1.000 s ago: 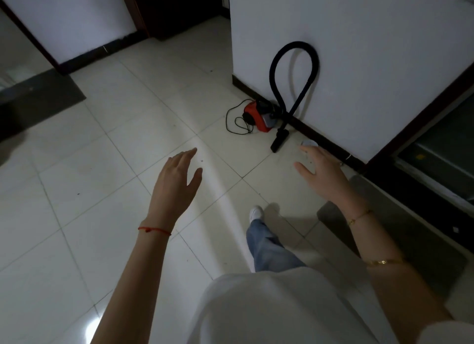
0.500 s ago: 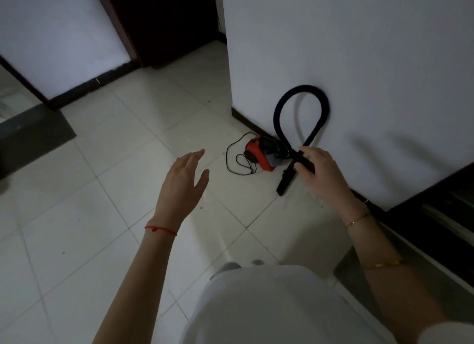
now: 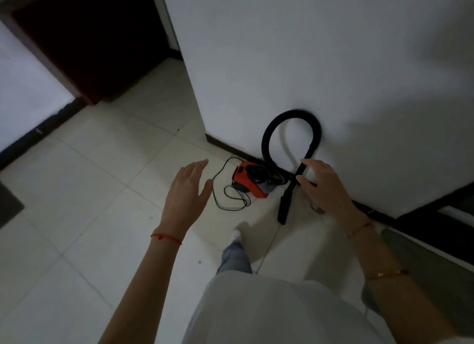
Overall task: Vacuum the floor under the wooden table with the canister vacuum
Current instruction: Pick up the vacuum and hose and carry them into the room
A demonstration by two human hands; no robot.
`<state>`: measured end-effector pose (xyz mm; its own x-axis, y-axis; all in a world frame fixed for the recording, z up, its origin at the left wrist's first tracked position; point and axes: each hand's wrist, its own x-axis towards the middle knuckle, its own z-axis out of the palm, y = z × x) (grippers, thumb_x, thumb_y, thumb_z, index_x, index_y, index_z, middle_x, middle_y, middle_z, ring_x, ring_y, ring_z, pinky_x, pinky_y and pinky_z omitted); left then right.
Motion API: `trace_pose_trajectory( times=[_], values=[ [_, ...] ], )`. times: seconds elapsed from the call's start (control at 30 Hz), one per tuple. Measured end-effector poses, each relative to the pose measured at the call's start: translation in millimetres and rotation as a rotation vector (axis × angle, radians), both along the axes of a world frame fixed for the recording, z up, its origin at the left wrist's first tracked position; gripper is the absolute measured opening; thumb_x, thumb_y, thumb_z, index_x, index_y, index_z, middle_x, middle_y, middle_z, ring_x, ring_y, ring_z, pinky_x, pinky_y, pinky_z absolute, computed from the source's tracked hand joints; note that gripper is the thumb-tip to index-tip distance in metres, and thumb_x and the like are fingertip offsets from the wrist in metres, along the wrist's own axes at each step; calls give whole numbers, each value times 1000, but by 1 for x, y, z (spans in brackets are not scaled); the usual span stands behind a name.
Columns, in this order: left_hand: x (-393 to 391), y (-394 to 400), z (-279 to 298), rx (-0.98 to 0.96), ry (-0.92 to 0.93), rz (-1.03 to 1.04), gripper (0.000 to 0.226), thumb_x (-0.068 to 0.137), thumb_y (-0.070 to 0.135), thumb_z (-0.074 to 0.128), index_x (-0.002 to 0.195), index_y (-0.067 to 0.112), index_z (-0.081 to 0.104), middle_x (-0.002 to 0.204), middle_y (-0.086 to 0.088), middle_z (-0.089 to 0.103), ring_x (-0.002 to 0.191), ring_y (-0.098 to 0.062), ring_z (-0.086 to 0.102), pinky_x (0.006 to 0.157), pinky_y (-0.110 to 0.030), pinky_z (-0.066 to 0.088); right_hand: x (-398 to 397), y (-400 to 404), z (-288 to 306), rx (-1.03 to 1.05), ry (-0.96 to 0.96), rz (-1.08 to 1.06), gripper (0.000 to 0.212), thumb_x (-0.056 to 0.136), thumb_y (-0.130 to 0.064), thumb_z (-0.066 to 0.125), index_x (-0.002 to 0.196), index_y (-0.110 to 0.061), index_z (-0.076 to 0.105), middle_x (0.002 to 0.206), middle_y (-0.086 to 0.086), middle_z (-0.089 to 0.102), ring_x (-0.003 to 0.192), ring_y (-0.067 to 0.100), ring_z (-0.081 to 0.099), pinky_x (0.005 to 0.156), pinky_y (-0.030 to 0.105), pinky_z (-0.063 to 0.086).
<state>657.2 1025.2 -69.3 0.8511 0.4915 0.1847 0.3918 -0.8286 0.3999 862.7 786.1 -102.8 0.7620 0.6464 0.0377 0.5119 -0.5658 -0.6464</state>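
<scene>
The canister vacuum (image 3: 250, 180), a small red-and-black body, sat on the tiled floor (image 3: 84, 189) right against the base of the white wall (image 3: 282, 61), ahead of the person and a little to their right. Its black hose (image 3: 266, 133) rose in one loop up the wall and came back down into a rigid black wand (image 3: 288, 197), whose long axis ran steeply downward and slightly leftward, the nozzle end resting on the floor nearest the person. The right hand (image 3: 324, 187) was plainly the nearer one: its fingers (image 3: 306, 183) were spread and relaxed, overlapping the upper wand in view, holding nothing, though whether they touched it could not be told. The left hand (image 3: 188, 194) hovered open, flat, fingers straight together, to the left of the canister and above the loose power cord (image 3: 225, 189) that lay in loops just beside the body. The coming grasp probably belonged to the right hand, closing across the wand's axis. Counted: one vacuum, one hose, one wand, one cord, two empty hands. No wooden table was in sight, so the vacuuming itself looked not yet begun.
</scene>
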Motion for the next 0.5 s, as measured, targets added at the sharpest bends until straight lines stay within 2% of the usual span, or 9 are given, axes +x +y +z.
trace_pose_trajectory(
  times=[0.1,0.3,0.4,0.5],
  values=[
    [44,54,-1,19,-3,-75,45,94,21,55,137,11,46,131,-8,55,121,-23,51,107,-42,40,23,42,-2,10,28,-85,46,91,-20,61,133,-7,48,135,13,52,127,28,44,106,31,30],
    [116,128,-7,13,13,-228,45,93,17,55,136,9,46,129,-8,55,120,-22,50,106,-39,41,55,99,-14,-9,67,-215,50,90,-25,63,135,-8,47,136,10,50,129,26,42,108,33,31],
    [141,149,-14,-11,22,-275,44,92,16,56,135,8,47,128,-8,55,119,-22,50,103,-31,40,64,114,-19,-17,81,-272,49,90,-23,63,133,-8,48,134,11,51,127,27,43,105,29,30],
    [160,162,-26,-11,38,-310,44,92,17,55,135,7,48,129,-8,55,118,-21,51,102,-26,37,71,122,-27,-8,97,-314,48,89,-23,64,132,-7,49,132,12,52,125,27,44,105,31,33]
  ],
)
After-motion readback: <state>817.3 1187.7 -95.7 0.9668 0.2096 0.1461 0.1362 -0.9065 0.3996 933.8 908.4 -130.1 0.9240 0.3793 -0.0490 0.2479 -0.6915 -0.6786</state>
